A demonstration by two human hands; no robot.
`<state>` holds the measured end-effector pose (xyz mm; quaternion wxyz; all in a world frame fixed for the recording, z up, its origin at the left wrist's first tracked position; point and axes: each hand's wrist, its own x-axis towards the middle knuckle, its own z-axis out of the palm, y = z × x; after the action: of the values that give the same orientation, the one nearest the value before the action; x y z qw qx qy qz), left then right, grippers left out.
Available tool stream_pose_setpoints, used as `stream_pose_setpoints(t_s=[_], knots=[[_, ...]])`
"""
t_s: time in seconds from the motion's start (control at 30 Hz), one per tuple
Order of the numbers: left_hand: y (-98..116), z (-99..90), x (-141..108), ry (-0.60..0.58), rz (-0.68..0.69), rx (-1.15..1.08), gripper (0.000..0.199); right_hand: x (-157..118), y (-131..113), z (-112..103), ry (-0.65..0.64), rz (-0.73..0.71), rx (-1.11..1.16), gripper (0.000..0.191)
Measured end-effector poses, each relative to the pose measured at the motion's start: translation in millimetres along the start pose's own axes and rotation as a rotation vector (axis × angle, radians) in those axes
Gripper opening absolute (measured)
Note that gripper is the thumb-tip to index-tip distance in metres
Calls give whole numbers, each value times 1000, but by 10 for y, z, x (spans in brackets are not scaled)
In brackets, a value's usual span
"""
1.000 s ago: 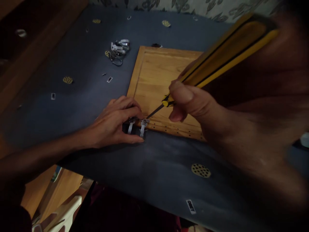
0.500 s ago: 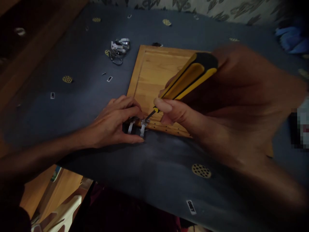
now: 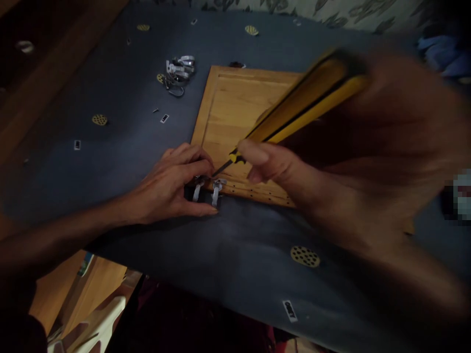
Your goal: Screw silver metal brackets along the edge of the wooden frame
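Note:
A yellow and black screwdriver is held in my right hand, its shaft slanting down to the left. The screwdriver's tip is beside the fingertips of my left hand. A wooden panel with a raised border lies on the blue cloth, and small dark holes run along its near edge. Two metal hinges sit at that edge's left corner. My left hand is curled around them, fingers on the panel and thumb by the right hinge's lower end; its exact hold is hard to see.
Several metal hinges lie piled behind the panel's left side, with a small screw nearer. Blue fabric is at the back right. A white plastic object shows below the table's front edge.
The screwdriver's tip has moved left, off the right hinge, toward my left fingertips. Its handle now points farther right and up. My left hand keeps its place at the hinges.

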<state>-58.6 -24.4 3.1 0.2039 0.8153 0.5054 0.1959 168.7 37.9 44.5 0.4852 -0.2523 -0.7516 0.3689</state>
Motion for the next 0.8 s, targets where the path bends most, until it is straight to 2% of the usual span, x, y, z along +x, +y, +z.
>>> stream_pose_setpoints(t_s=[0.07, 0.17, 0.23, 0.27, 0.3, 0.33, 0.47, 0.6, 0.7, 0.8], knots=[[-2, -13, 6, -16, -4, -21, 37, 0, -10, -3, 107, -8, -49, 32], [-6, -19, 7, -32, -20, -57, 38, 50, 40, -12, 201, 63, -120, 29], [-1, -11, 2, -34, -35, -66, 37, 107, 163, -19, 210, 151, -69, 33], [2, -2, -2, -29, -36, -73, 36, 137, 250, -26, 273, 141, 11, 42], [5, 9, -6, -30, -42, -86, 37, 166, 350, -38, 252, 242, 43, 43], [5, 23, -9, -29, -47, -96, 36, 193, 455, -57, 251, 274, 38, 44], [-26, 85, -6, -26, -46, -133, 38, 228, 817, -189, 223, 316, -53, 40], [-49, 112, 1, -11, -46, -133, 41, 105, 1010, -386, 171, 338, -204, 38], [-38, 117, 16, -14, -53, -116, 42, 6, 1102, -538, 148, 318, -367, 44], [-30, 122, 42, -20, -60, -110, 45, 15, 1135, -578, 130, 212, -504, 42]])
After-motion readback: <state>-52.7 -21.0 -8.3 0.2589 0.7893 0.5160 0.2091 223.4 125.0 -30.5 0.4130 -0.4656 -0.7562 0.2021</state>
